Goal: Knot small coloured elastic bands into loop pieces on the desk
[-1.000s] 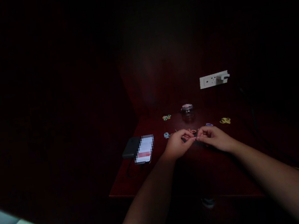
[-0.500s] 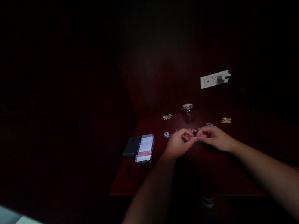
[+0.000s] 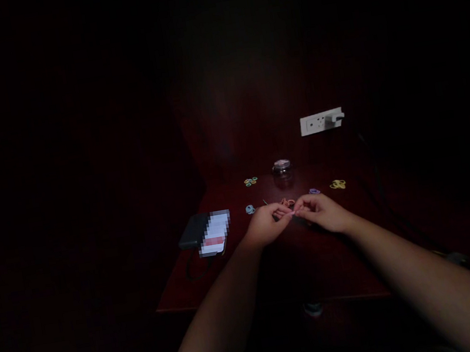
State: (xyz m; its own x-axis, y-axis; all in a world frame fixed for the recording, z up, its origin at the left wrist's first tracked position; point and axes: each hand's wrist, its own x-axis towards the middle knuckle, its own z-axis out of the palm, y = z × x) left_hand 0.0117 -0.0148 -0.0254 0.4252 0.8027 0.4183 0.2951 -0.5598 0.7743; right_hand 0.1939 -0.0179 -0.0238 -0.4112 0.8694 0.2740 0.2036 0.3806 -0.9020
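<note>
Over the dark red tabletop, the fingertips of my left hand (image 3: pixel 269 222) and my right hand (image 3: pixel 321 211) pinch a small pink hair tie (image 3: pixel 293 213) between them. Both hands are closed, and the fingers cover most of the band. Just behind the fingers lie coral hair ties (image 3: pixel 287 203), partly hidden. Purple hair ties (image 3: pixel 314 191) rest beyond my right hand, and a yellow group (image 3: pixel 338 184) is farther right. Blue hair ties (image 3: pixel 250 209) sit past my left wrist. Several mixed-colour rings (image 3: pixel 251 181) are toward the back.
A clear lidded jar (image 3: pixel 283 173) stands near the back wall. On the left are a phone (image 3: pixel 215 232) with a blurred screen, a dark box-like device (image 3: pixel 192 231) and a cable. A wall socket (image 3: pixel 321 122) holds a plug. The surroundings are very dark.
The view has swung slightly, so the tabletop things appear farther left. Both hands stay together at the pink hair tie, with their fingers slightly rearranged and more of the coral ties showing.
</note>
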